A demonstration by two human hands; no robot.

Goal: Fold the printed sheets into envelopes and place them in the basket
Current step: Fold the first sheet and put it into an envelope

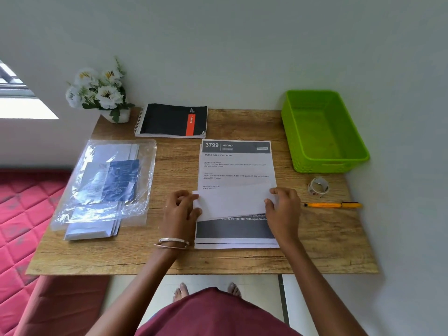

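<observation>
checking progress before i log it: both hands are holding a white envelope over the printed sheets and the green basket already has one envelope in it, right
Not quite. The head view shows the green basket with nothing in it; no envelope has gone in. The rest holds: the left hand and right hand hold the white envelope by its ends, over the printed sheets.

Person seen from above, head camera. Both arms bare to past elbow, no sleeves visible. Left hand: thin ring on one finger. Left wrist: two slim metal bangles, gold-toned, one slightly broader and paler, lying close together. Right hand: no jewellery visible, wrist plain. Maroon garment covers lower body, smooth fabric, rounded outline. Bare feet show beyond garment's edge, toes forward.
</observation>
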